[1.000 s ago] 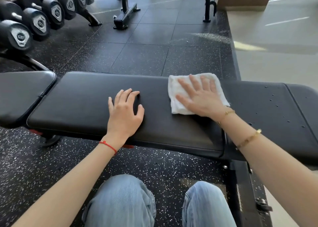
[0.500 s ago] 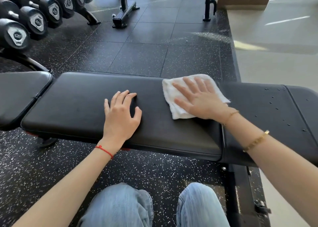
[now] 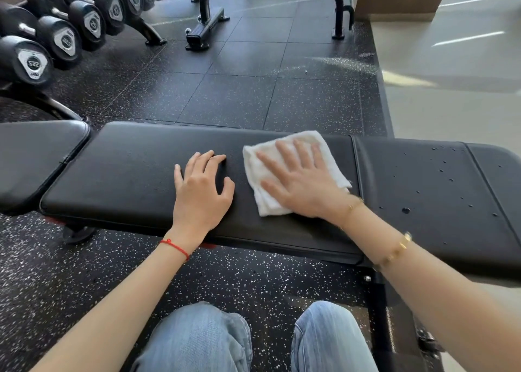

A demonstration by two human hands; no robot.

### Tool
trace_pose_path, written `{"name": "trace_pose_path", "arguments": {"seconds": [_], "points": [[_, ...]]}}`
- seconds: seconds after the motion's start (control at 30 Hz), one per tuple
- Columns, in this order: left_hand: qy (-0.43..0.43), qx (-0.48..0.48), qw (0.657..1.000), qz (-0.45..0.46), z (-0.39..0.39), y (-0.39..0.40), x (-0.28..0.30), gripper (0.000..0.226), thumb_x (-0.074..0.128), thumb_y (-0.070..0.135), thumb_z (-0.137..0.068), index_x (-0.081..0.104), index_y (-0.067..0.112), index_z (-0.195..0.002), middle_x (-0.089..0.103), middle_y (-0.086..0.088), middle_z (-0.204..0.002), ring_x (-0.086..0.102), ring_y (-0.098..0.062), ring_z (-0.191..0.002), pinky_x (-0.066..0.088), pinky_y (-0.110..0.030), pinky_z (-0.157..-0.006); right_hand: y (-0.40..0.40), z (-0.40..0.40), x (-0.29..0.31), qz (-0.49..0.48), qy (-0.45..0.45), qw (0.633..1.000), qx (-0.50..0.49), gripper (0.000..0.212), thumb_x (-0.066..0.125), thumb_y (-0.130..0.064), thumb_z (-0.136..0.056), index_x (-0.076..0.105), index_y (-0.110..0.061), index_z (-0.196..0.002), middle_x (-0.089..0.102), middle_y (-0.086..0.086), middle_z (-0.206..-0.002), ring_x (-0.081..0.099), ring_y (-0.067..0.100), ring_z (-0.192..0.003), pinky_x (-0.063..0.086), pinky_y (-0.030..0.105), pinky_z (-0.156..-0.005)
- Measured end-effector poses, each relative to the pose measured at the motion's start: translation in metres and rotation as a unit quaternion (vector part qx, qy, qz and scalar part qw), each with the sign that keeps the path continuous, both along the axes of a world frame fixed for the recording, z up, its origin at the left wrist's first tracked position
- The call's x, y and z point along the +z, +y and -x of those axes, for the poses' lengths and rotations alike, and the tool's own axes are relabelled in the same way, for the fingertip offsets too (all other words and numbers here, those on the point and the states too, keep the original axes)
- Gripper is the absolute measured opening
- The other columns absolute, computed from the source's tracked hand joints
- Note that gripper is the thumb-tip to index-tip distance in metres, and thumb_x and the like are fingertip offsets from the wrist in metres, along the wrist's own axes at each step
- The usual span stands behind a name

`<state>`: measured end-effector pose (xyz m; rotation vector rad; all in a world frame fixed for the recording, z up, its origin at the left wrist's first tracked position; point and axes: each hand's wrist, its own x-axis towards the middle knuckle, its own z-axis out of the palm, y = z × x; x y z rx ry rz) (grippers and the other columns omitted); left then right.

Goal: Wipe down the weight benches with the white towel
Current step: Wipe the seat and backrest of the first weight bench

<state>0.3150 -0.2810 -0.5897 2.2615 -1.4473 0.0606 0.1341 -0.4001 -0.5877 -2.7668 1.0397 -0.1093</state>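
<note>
A dark rubber floor (image 3: pixel 239 95) flecked with white runs across most of the view, meeting a pale smooth floor (image 3: pixel 451 70) at the right. Across the middle lies the black weight bench (image 3: pixel 127 174), its long pad flat and its adjoining seat pad (image 3: pixel 428 191) to the right dotted with water droplets (image 3: pixel 406 209). Another black pad (image 3: pixel 33 157) sits just beside the bench's left end. At upper left a rack carries a row of black dumbbells (image 3: pixel 33 61), and a second bench frame (image 3: pixel 208 25) stands farther back on the tiles. At the bottom, the person's knees in light blue jeans (image 3: pixel 197 340) show beneath the bench's near edge. The white towel (image 3: pixel 265 202), folded into a rough rectangle, lies flat on the long pad near its right end, close to the seam with the seat pad. The right hand (image 3: pixel 298 185) presses down on the towel with fingers straight and spread, palm flat, gripping nothing. The left hand (image 3: pixel 200 191) rests on the bare pad just beside the towel, apart from it, fingers slightly bent and fingertips touching the vinyl, likewise holding nothing. Two gold bracelets (image 3: pixel 394 252) circle the right forearm, and a thin red string (image 3: pixel 174 246) rings the left wrist.
</note>
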Motion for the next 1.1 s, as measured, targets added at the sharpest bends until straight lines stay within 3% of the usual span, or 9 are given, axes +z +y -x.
{"name": "trace_pose_path", "arguments": {"seconds": [0.13,0.33,0.53,0.67,0.9,1.1], "points": [[-0.001,-0.003,1.000,0.003,0.000,0.000,-0.002,0.046,0.054,0.028,-0.094,0.052,0.020,-0.139,0.046,-0.003,-0.150,0.032,-0.023,-0.146,0.016,-0.058,-0.121,-0.002,0.033,-0.004,0.004,0.017,1.000,-0.016,0.060,0.017,-0.066,-0.096,-0.005,-0.054,-0.150,-0.012,-0.003,-0.165,-0.016,0.030,-0.149,-0.019,0.050,-0.116],[0.007,0.003,1.000,0.010,0.000,0.000,-0.002,0.046,0.054,0.028,-0.093,0.053,0.020,-0.138,0.047,-0.003,-0.150,0.032,-0.022,-0.146,0.015,-0.057,-0.121,-0.047,-0.005,0.004,-0.037,0.047,0.992,-0.110,0.064,0.018,-0.065,-0.097,-0.003,-0.046,-0.154,-0.011,0.001,-0.165,-0.018,0.037,-0.149,-0.017,0.059,-0.114],[0.010,0.001,1.000,0.013,-0.001,0.001,-0.003,0.046,0.054,0.028,-0.093,0.053,0.020,-0.138,0.048,-0.002,-0.150,0.032,-0.021,-0.146,0.014,-0.056,-0.122,0.003,-0.003,0.001,-0.001,0.018,0.999,-0.041,0.062,0.019,-0.061,-0.098,-0.003,-0.046,-0.153,-0.008,-0.002,-0.165,-0.014,0.038,-0.149,-0.015,0.060,-0.115],[0.015,0.001,1.000,0.020,-0.003,0.001,-0.003,0.045,0.054,0.028,-0.093,0.054,0.020,-0.137,0.048,-0.002,-0.150,0.033,-0.020,-0.146,0.014,-0.055,-0.122,0.031,0.028,-0.003,0.019,0.013,1.000,-0.003,0.061,0.013,-0.066,-0.094,-0.008,-0.053,-0.150,-0.013,-0.005,-0.165,-0.018,0.033,-0.149,-0.022,0.053,-0.114],[0.013,0.004,1.000,0.019,-0.001,0.000,-0.004,0.045,0.053,0.028,-0.093,0.054,0.020,-0.137,0.048,-0.002,-0.150,0.032,-0.021,-0.146,0.014,-0.056,-0.122,-0.032,0.010,0.011,-0.043,0.039,0.989,-0.139,0.060,0.019,-0.061,-0.099,0.001,-0.046,-0.154,-0.009,-0.001,-0.166,-0.015,0.039,-0.149,-0.016,0.062,-0.114],[0.014,0.001,1.000,0.019,-0.001,0.000,-0.002,0.045,0.054,0.026,-0.093,0.054,0.019,-0.137,0.048,-0.004,-0.149,0.032,-0.022,-0.146,0.013,-0.056,-0.122,0.026,0.009,0.003,-0.002,0.029,0.998,-0.047,0.060,0.015,-0.063,-0.098,-0.005,-0.048,-0.153,-0.010,-0.004,-0.165,-0.018,0.037,-0.148,-0.017,0.061,-0.114]]}}
